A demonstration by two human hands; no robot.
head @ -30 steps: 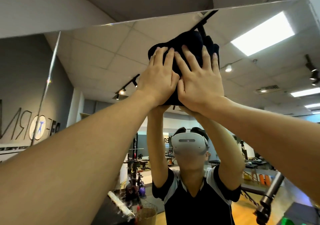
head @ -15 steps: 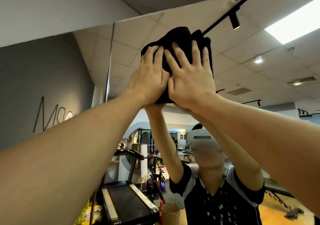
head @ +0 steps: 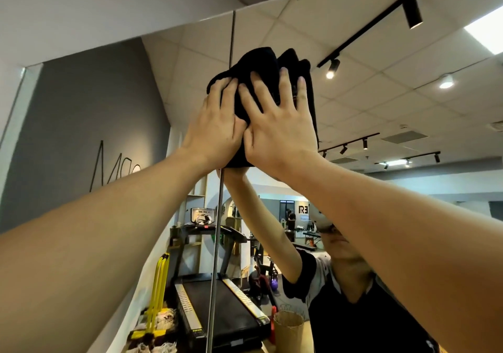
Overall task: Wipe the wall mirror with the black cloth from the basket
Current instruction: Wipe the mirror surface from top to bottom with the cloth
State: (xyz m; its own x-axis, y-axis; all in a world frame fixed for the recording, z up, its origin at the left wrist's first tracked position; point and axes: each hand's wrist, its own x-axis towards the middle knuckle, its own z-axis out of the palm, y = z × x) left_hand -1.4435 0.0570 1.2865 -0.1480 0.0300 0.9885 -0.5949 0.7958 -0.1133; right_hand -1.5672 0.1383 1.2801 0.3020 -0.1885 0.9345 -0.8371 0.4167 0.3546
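Head view: both hands are up high, flat and fingers spread, pressing a bunched black cloth [head: 268,61] against the big wall mirror [head: 367,102]. Left hand [head: 215,129] and right hand [head: 280,126] sit side by side, thumbs touching, cloth poking out above the fingertips.

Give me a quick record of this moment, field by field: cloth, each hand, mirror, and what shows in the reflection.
cloth: black cloth, bunched, pressed flat to the mirror high up
left hand: palm flat on the cloth, fingers extended
right hand: palm flat on the cloth, fingers spread, beside the left
mirror: wall-mounted; vertical seam runs behind the cloth
reflection: treadmill, ceiling track lights, person with arms raised
task stage: wiping near the mirror's top edge
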